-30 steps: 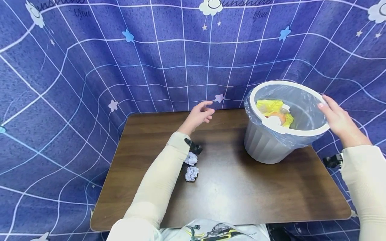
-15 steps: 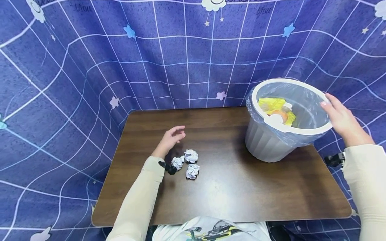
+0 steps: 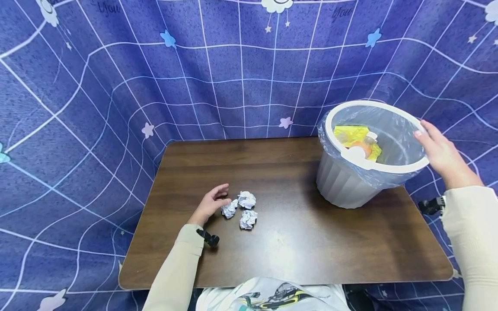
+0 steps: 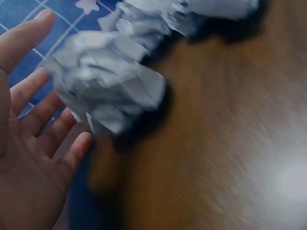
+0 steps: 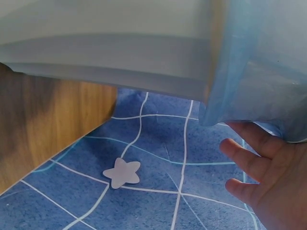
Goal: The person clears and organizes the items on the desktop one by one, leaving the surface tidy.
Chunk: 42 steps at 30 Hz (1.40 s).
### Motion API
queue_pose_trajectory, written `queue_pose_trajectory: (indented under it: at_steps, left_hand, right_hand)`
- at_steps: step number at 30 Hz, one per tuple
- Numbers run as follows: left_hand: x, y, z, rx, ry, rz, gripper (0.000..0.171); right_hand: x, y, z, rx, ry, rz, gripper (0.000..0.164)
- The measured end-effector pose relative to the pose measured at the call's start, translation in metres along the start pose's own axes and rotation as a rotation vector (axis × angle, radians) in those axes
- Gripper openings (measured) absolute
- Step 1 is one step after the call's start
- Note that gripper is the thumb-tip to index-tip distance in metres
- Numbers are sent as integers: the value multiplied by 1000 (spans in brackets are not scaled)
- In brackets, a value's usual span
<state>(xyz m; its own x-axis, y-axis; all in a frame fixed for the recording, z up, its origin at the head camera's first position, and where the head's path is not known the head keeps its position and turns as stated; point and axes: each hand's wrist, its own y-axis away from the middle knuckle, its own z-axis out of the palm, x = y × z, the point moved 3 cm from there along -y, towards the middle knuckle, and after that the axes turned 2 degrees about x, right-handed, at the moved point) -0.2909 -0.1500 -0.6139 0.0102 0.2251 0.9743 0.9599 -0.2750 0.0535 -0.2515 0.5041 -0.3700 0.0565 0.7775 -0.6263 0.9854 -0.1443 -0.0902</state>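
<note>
Three crumpled paper balls lie close together on the table: a left one (image 3: 229,209), a back one (image 3: 247,200) and a front one (image 3: 248,219). My left hand (image 3: 212,204) is just left of them, fingers spread and loosely bent. In the left wrist view, its fingers reach behind the nearest paper ball (image 4: 105,84), thumb held apart. On the right, a grey trash can (image 3: 342,181) leans toward me, lined with a clear bag (image 3: 385,179). My right hand (image 3: 445,155) grips its white rim, thumb over the inner side and fingers outside, as the right wrist view shows.
Inside the trash can are a yellow wrapper (image 3: 352,133), a small bottle with a white cap (image 3: 371,137) and a round white item (image 3: 356,152). A blue grid-patterned curtain (image 3: 218,65) surrounds the brown wooden table (image 3: 311,255) at the back and sides.
My left hand has come back from the middle rear of the table toward the left and nearer me, down beside the paper balls. The right hand stays at the trash can's rim.
</note>
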Motion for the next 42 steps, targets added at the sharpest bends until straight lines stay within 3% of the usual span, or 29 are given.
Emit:
queue_pose_trajectory:
  at_steps: [11, 18, 26, 34, 42]
  left_hand:
    - [-16, 13, 1, -30, -163, 5, 62]
    - [-22, 16, 4, -13, -368, 57, 53]
    - [-22, 15, 1, -3, -315, 37, 48]
    - [-16, 13, -7, -9, -199, -57, 45]
    - [-6, 3, -18, 27, -195, -34, 42]
  right_hand:
    - [-1, 1, -1, 7, 6, 0, 65]
    - [-1, 4, -1, 4, 0, 5, 65]
    - [0, 4, 0, 7, -7, 7, 66]
    - [-1, 3, 1, 7, -11, 4, 66]
    - [-1, 2, 1, 8, -9, -7, 65]
